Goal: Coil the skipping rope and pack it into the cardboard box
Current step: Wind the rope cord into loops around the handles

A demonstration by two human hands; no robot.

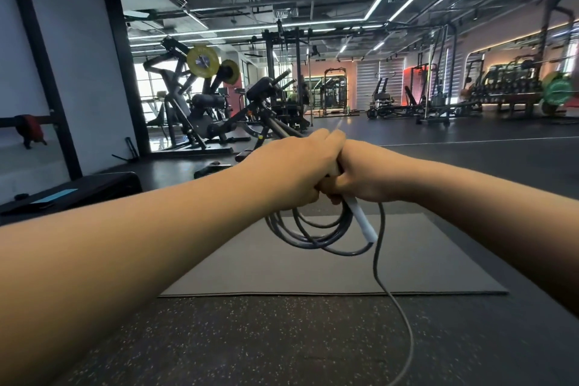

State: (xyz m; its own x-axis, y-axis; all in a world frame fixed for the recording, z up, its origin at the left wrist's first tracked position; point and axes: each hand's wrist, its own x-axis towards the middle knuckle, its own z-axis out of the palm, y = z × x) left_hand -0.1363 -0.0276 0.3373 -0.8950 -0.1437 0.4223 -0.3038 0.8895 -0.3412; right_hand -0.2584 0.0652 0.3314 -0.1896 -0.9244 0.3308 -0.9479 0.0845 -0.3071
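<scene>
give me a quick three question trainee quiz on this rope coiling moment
1. True or false: the whole grey skipping rope is already coiled.
2. Which part sticks out below the clasped hands? A) white rope handle B) yellow weight plate C) cardboard box
3. Fill in: under the hanging loops lies a flat grey ____ on the speckled floor.

Key
1. False: several loops hang from the left hand and right hand, but a loose tail trails down to the speckled rubber floor.
2. A: the white rope handle.
3. Mat: the flat grey mat.
</scene>
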